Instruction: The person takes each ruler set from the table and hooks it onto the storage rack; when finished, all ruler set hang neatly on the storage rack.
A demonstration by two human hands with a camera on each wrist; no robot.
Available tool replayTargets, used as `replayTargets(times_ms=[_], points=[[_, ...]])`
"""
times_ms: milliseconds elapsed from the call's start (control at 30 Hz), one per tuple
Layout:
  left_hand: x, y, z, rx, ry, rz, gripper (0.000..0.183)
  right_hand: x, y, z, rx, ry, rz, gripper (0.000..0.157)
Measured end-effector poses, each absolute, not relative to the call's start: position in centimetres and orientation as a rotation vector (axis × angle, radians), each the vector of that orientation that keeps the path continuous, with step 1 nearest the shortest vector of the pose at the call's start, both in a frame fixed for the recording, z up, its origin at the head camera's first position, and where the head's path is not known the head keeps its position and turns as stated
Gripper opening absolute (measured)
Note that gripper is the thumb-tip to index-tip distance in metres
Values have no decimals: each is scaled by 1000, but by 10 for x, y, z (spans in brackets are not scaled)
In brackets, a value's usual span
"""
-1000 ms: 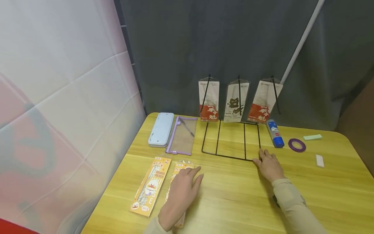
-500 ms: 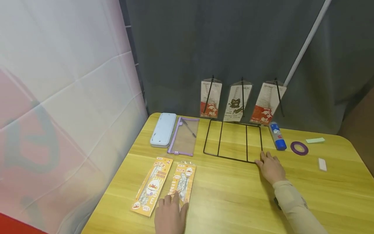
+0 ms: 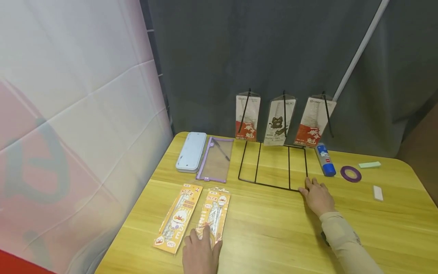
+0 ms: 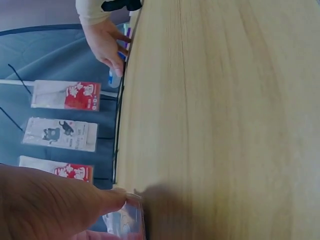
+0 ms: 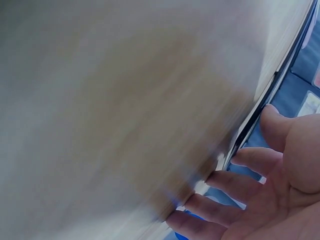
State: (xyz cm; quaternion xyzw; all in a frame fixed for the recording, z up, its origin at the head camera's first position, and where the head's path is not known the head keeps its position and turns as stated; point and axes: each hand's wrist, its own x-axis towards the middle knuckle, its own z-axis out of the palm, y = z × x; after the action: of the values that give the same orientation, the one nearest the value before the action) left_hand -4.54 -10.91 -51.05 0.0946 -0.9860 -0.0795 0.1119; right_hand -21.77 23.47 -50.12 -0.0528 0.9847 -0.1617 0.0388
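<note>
In the head view, my left hand (image 3: pixel 200 254) holds the lower part of an orange duck-print ruler-set pack (image 3: pixel 215 213), its fingers over the front and its thumb along the right edge. The left wrist view shows the thumb at the clear edge of this pack (image 4: pixel 125 220). A second orange duck pack (image 3: pixel 177 222) lies just to the left. My right hand (image 3: pixel 318 197) rests at the front right corner of a black wire display rack (image 3: pixel 273 185), fingers extended onto the table. Three packs hang on the rack's hooks: a red-and-white one (image 3: pixel 248 116), a cat-print ruler set (image 3: pixel 278 121) and another red-and-white one (image 3: pixel 315 121).
Behind the duck packs lie a pale blue tin case (image 3: pixel 191 151) and a purple-edged zip pouch (image 3: pixel 215 161) with a pen. To the right are a glue stick (image 3: pixel 325 159), a purple tape roll (image 3: pixel 350 174), a green strip (image 3: pixel 369 164) and a white eraser (image 3: pixel 378 193). A dark curtain stands behind.
My left hand has drawn back toward me from above the right duck pack and taken hold of its lower end. My right hand stays at the rack corner. The hanging packs swing slightly.
</note>
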Motion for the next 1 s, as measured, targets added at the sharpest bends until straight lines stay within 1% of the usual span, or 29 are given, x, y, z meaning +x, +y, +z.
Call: replayTargets(times_ms=[233, 367, 433, 533, 633, 700, 767, 900, 1000], points=[[-48, -111, -511, 282, -2865, -299, 57, -219, 235, -500, -158, 3011, -477, 59], [-51, -115, -509, 262, -2759, -555, 44, -219, 234, -499, -139, 3004, -481, 60], [-53, -118, -507, 256, -2720, -711, 41, -218, 234, -498, -130, 3004, -483, 60], [-57, -122, -502, 298, -2704, -953, 47, -219, 234, -498, -120, 3009, -478, 59], [-60, -127, -496, 386, -2679, -1211, 59, -219, 234, -498, -119, 3009, -478, 60], [-61, -130, -494, 432, -2650, -1357, 61, -219, 234, -499, -121, 3012, -478, 60], [-61, -132, -491, 470, -2626, -1483, 55, -219, 234, -499, -126, 3016, -479, 61], [-63, -134, -488, 513, -2612, -1626, 33, -218, 234, -499, -133, 3021, -474, 61], [-64, -134, -486, 508, -2614, -1673, 24, -217, 234, -499, -140, 3026, -473, 60]])
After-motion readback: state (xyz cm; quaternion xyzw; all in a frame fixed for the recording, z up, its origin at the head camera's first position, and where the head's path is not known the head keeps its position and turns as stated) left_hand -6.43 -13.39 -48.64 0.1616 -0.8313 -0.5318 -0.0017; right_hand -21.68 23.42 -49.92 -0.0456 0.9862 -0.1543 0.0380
